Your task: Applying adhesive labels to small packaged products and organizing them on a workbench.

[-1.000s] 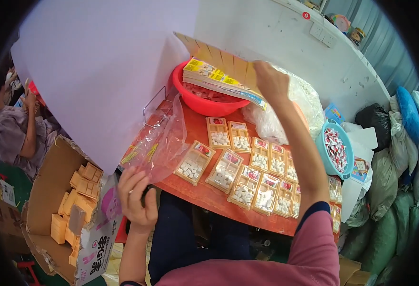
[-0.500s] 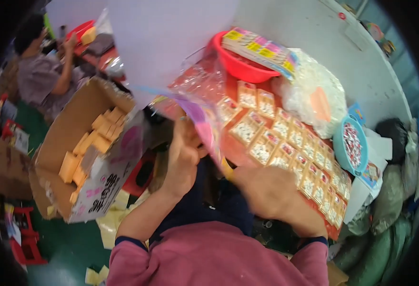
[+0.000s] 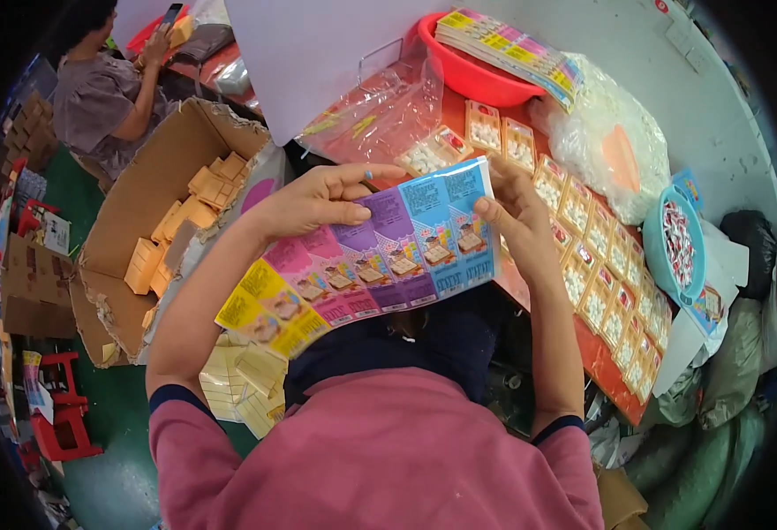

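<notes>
A long printed strip of joined cards (image 3: pixel 388 256), banded in yellow, pink, purple and blue, stretches in front of my chest. Its upper edge is pinched in my left hand (image 3: pixel 318 203), thumb on the near face and fingers behind. My right hand (image 3: pixel 519 212) grips the blue end, thumb in front. The yellow end hangs lower at the left. Behind and right of the strip, rows of small orange trays (image 3: pixel 597 234) filled with white pieces and a red-printed part lie on the red table (image 3: pixel 602 371). The strip covers the nearest trays.
A red basin (image 3: pixel 468 75) bears a stack of similar printed sheets (image 3: pixel 512 49). Beside it lies a clear bag of white material (image 3: pixel 618 132). A blue basket (image 3: pixel 675 247) holds small wrapped pieces. At left, a cardboard box (image 3: pixel 110 256) contains orange trays; a person (image 3: pixel 110 97) sits beyond, holding a phone.
The strip, edge-on and blurred before, is now spread flat across my front. My right hand has risen from low right to the strip's blue end. The view has shifted slightly.
</notes>
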Action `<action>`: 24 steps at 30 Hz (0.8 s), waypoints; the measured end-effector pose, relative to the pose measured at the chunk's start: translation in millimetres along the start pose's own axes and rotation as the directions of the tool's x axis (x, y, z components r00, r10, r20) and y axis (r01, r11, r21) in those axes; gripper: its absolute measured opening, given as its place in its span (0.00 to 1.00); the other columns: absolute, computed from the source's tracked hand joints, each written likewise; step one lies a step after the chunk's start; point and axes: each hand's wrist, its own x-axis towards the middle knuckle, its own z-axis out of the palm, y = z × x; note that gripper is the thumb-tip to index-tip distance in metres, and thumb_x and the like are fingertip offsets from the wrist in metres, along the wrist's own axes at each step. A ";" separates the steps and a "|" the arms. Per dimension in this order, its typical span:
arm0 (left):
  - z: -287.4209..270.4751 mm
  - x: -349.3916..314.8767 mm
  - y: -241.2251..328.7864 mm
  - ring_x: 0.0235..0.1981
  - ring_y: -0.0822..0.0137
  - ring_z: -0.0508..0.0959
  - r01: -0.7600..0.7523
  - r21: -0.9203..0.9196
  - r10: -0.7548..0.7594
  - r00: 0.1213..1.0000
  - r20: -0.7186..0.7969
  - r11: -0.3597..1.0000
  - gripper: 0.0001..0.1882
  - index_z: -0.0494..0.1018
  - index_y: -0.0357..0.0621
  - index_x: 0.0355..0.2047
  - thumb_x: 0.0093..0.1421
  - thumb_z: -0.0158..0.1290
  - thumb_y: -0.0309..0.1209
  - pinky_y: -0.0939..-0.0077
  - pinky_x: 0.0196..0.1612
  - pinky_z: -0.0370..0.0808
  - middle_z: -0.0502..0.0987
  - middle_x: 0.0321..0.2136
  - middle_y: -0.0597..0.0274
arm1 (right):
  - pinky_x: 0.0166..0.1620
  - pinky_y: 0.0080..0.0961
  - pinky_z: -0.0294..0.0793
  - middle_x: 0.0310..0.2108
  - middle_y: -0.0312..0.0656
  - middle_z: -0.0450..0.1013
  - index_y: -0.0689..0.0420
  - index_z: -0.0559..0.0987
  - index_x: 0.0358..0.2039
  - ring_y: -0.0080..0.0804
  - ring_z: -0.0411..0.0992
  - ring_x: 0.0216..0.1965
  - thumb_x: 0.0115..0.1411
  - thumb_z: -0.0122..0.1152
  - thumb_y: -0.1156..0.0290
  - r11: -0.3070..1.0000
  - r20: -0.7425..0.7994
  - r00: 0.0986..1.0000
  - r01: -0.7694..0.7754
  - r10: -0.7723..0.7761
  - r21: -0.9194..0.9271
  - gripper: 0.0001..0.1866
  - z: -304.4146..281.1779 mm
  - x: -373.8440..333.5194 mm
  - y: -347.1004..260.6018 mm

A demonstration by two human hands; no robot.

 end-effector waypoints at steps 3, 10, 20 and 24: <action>-0.8 9.1 -2.2 0.41 0.78 0.74 0.042 -0.008 -0.042 0.998 0.046 0.999 0.29 0.56 0.39 0.59 0.58 0.51 0.26 0.83 0.45 0.70 0.75 0.43 0.60 | 0.39 0.21 0.70 0.35 0.40 0.74 0.63 0.72 0.45 0.22 0.71 0.36 0.55 0.61 0.70 0.972 0.087 0.980 -0.187 0.176 0.144 0.18 -1.6 -4.3 10.0; 5.1 9.1 -11.6 0.36 0.78 0.73 0.032 0.058 -0.027 0.996 -0.079 0.998 0.25 0.63 0.37 0.55 0.57 0.53 0.28 0.84 0.39 0.69 0.76 0.37 0.66 | 0.34 0.17 0.69 0.29 0.37 0.75 0.64 0.75 0.36 0.18 0.70 0.28 0.56 0.59 0.70 0.953 0.084 0.972 -0.230 0.218 0.195 0.10 3.2 5.1 22.9; -17.7 -52.2 -1.9 0.32 0.66 0.78 0.345 0.610 -0.225 0.937 -0.267 0.713 0.16 0.74 0.40 0.39 0.49 0.58 0.30 0.72 0.36 0.73 0.78 0.27 0.53 | 0.43 0.21 0.69 0.36 0.40 0.74 0.65 0.74 0.40 0.23 0.71 0.37 0.58 0.55 0.73 0.895 -0.093 0.942 -0.270 0.322 0.355 0.11 -2.3 -47.4 48.0; -35.8 -83.1 -33.2 0.30 0.75 0.76 0.425 0.658 -0.331 0.904 -0.271 0.622 0.15 0.72 0.38 0.39 0.49 0.57 0.26 0.78 0.34 0.72 0.78 0.28 0.61 | 0.42 0.21 0.69 0.35 0.40 0.74 0.63 0.74 0.37 0.24 0.72 0.36 0.59 0.53 0.73 0.817 -0.155 0.865 -0.373 0.478 0.440 0.08 11.7 -90.6 99.2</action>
